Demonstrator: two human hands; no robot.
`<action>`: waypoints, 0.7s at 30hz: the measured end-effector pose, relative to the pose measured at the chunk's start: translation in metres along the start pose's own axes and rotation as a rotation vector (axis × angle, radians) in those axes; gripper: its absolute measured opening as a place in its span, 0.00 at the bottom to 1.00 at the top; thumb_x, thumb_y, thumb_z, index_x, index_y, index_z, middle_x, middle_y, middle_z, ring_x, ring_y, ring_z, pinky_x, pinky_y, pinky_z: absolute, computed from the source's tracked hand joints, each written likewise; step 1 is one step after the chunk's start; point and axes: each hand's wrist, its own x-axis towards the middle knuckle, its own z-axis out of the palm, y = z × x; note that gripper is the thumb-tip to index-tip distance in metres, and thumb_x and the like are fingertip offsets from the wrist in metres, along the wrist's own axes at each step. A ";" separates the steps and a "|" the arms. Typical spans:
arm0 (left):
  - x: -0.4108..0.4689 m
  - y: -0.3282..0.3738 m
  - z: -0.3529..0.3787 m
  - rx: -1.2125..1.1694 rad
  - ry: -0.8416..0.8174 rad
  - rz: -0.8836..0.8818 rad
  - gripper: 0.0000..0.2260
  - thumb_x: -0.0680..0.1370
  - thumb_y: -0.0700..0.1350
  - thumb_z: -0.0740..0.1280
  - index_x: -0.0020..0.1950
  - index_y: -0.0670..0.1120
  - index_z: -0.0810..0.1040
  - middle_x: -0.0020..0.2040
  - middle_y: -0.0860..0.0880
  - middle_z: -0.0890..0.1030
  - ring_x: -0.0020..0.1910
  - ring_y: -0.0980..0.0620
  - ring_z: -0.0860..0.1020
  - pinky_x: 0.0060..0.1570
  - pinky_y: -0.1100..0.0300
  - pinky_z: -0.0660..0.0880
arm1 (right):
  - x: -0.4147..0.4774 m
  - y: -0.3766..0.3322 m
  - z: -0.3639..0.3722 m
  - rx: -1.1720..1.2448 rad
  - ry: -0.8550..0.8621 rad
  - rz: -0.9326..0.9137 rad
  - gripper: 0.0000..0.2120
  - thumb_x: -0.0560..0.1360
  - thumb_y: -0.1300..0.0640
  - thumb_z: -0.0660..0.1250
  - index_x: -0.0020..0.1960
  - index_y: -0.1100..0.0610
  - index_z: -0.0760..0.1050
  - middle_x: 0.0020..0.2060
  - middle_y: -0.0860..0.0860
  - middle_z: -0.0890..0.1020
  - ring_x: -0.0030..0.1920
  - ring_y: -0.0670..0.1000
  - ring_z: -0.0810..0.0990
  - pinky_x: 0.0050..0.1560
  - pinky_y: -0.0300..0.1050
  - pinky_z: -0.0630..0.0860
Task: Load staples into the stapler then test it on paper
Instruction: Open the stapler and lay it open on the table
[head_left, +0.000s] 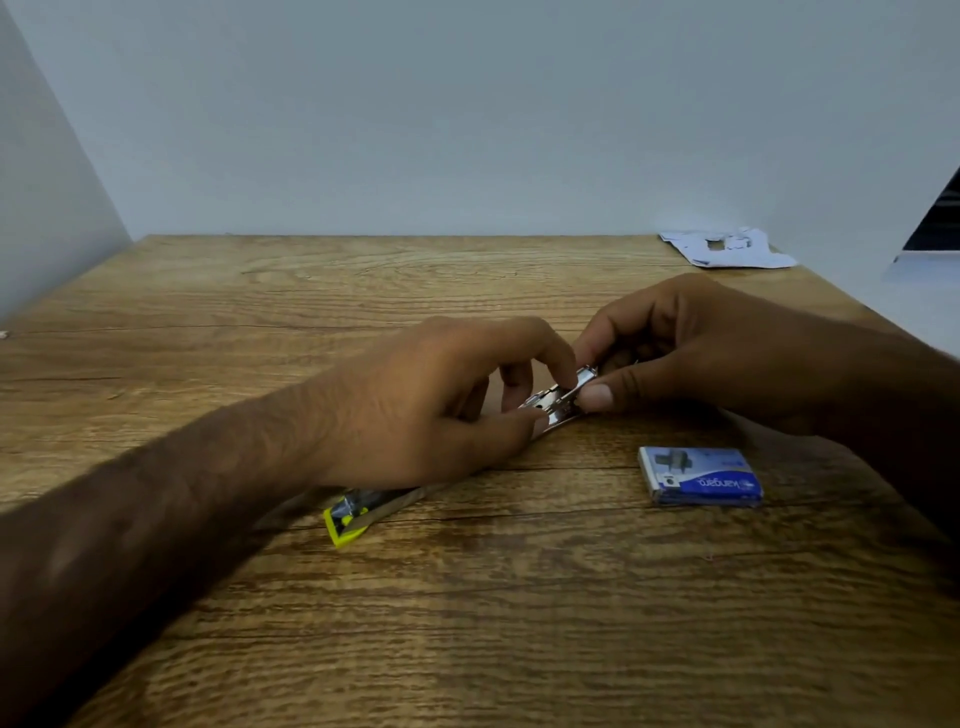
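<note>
A stapler (358, 512) with a yellow end and a shiny metal magazine lies opened out flat on the wooden table (467, 623), running from lower left to upper right. My left hand (436, 400) lies over its middle, fingers curled round the metal channel. At the far end of the magazine my right hand (691, 353) pinches a metal piece, seemingly a strip of staples (584, 379), between thumb and fingers. A blue staple box (701, 475) lies shut on the table to the right, below my right hand.
Torn white paper (727, 247) lies at the table's back right corner against the pale wall. A dark object (940, 213) shows at the right edge. A grey wall borders the table on the left.
</note>
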 end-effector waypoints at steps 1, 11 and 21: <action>0.000 0.000 0.000 -0.001 0.000 0.004 0.12 0.78 0.47 0.70 0.60 0.57 0.77 0.46 0.55 0.80 0.32 0.54 0.79 0.30 0.68 0.70 | 0.000 0.000 0.000 -0.003 -0.005 0.001 0.11 0.64 0.58 0.78 0.46 0.55 0.88 0.41 0.55 0.90 0.40 0.47 0.86 0.39 0.33 0.81; 0.005 0.002 0.003 -0.037 0.027 -0.012 0.09 0.77 0.43 0.72 0.45 0.53 0.73 0.35 0.58 0.77 0.26 0.57 0.74 0.27 0.69 0.66 | 0.002 0.001 0.004 -0.070 0.046 -0.030 0.14 0.61 0.53 0.79 0.46 0.55 0.88 0.39 0.56 0.89 0.39 0.50 0.85 0.39 0.37 0.81; -0.002 -0.001 0.004 -0.200 0.146 0.012 0.09 0.76 0.40 0.66 0.43 0.51 0.67 0.40 0.48 0.81 0.30 0.35 0.75 0.25 0.47 0.70 | 0.003 0.004 0.001 -0.076 0.071 -0.043 0.16 0.60 0.51 0.79 0.46 0.54 0.88 0.41 0.56 0.90 0.42 0.52 0.87 0.42 0.40 0.82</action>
